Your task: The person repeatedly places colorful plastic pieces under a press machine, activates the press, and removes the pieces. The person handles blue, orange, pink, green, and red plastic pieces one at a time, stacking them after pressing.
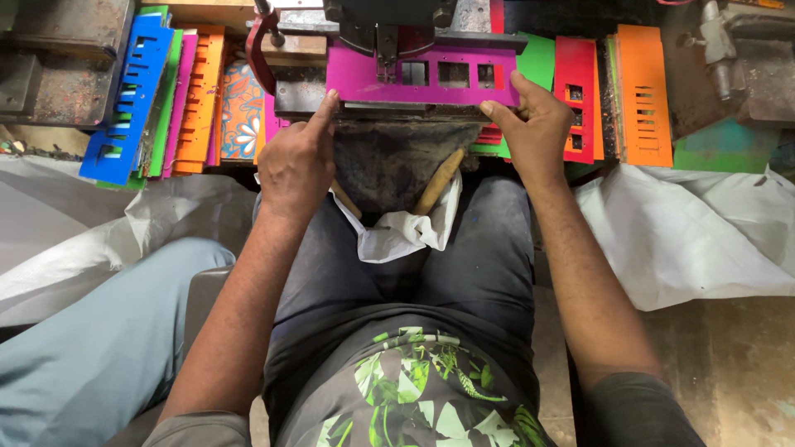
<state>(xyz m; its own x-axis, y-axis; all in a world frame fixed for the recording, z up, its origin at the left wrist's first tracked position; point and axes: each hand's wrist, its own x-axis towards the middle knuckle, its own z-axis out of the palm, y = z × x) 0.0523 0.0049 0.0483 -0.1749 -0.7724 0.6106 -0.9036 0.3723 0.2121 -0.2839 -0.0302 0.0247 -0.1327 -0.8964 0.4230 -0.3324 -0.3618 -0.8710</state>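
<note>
Magenta plastic strip [422,76] lies under the punch press head [389,25], three rectangular windows cut. Left hand [296,161] fingertip presses its lower-left edge; right hand [530,124] fingers pinch its right end.

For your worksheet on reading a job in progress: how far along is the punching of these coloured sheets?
Done: the magenta sheet under the press already shows three rectangular holes, and cut-out sheets stand in the blue and orange stack and the red and orange stack. In hand: the left hand and right hand steady the magenta sheet. Left: its left part is unpunched.
</note>
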